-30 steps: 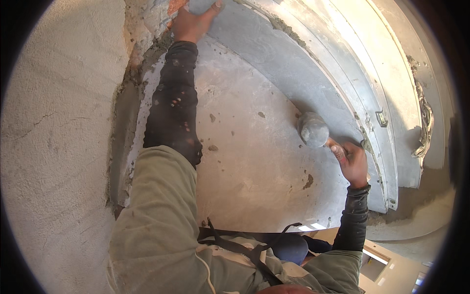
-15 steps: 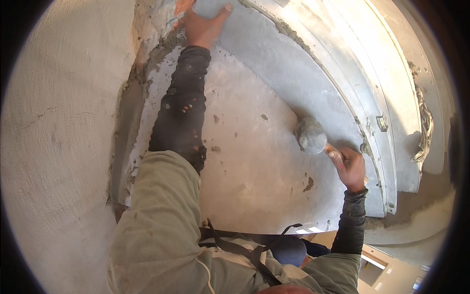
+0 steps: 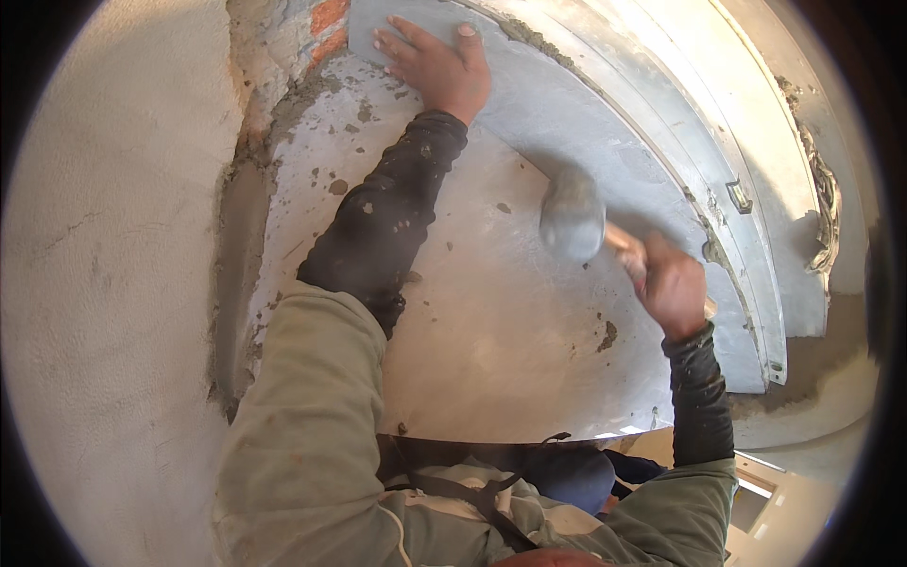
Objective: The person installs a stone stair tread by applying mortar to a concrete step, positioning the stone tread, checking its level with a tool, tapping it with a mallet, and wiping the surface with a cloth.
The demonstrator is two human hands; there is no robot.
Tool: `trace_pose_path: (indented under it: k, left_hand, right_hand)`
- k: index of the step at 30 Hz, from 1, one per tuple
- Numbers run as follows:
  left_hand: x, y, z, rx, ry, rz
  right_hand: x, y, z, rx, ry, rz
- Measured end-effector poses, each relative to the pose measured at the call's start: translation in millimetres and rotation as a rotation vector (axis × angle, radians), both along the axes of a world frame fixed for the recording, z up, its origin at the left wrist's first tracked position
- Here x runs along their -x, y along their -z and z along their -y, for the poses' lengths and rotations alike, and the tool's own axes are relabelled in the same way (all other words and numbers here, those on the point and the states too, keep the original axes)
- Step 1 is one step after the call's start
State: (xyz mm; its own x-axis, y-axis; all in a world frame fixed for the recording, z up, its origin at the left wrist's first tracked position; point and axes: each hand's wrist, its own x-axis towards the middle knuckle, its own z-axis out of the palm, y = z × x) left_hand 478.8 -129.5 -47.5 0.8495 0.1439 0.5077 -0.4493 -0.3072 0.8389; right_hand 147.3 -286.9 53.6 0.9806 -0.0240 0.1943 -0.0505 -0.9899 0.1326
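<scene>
A curved stairway seems to fill the wide, round-edged view, with a rough plaster wall (image 3: pixel 113 236) along the left side. Beside the wall runs a strip of grey mortar (image 3: pixel 243 246), and near the top a patch of orange brick (image 3: pixel 329 15) shows through. In the middle lies a broad, pale, wedge-shaped slab (image 3: pixel 501 331), spotted with dark crumbs of mortar. A long bluish-grey slab (image 3: pixel 543 113) borders it above and to the right, and further curved pieces rise beyond.

The person's left hand (image 3: pixel 442 71) lies on the upper left end of the bluish-grey slab, back of the hand upward, fingers and thumb spread wide, with nothing in its hold. The right hand (image 3: pixel 673 285), lower and to the right, is closed around the wooden handle (image 3: pixel 624 239) of a mallet. The grey mallet head (image 3: pixel 572 217) is over the border between the two slabs, between the hands; it is blurred, so whether it touches the stone is unclear.

Both forearms wear dark sleeves under an olive-green top (image 3: pixel 302 378). A small metal clip (image 3: pixel 739 197) sits on a curved piece at right. Black straps (image 3: pixel 477 493) cross the person's chest at the bottom.
</scene>
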Motion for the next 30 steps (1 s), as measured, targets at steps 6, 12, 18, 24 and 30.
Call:
trace_pose_path:
  k: [6, 12, 18, 24, 30]
  left_hand:
    - [-12, 1, -13, 0.0, 0.115, -0.076]
    - [-21, 8, -33, 0.007, 0.253, -0.104]
    - [-24, 11, -34, -0.123, 0.358, -0.009]
    - [-40, 31, -34, -0.213, 0.344, 0.101]
    - [-43, 38, -26, -0.224, 0.257, 0.167]
  right_hand:
    - [-22, -1, -28, -0.029, -0.247, 0.076]
    - [-29, 8, -35, -0.007, -0.216, 0.075]
    - [-10, 9, -12, 0.043, -0.023, 0.088]
    - [89, -8, -52, -0.098, -0.282, 0.02]
    - [222, -11, -21, -0.224, 0.285, -0.047]
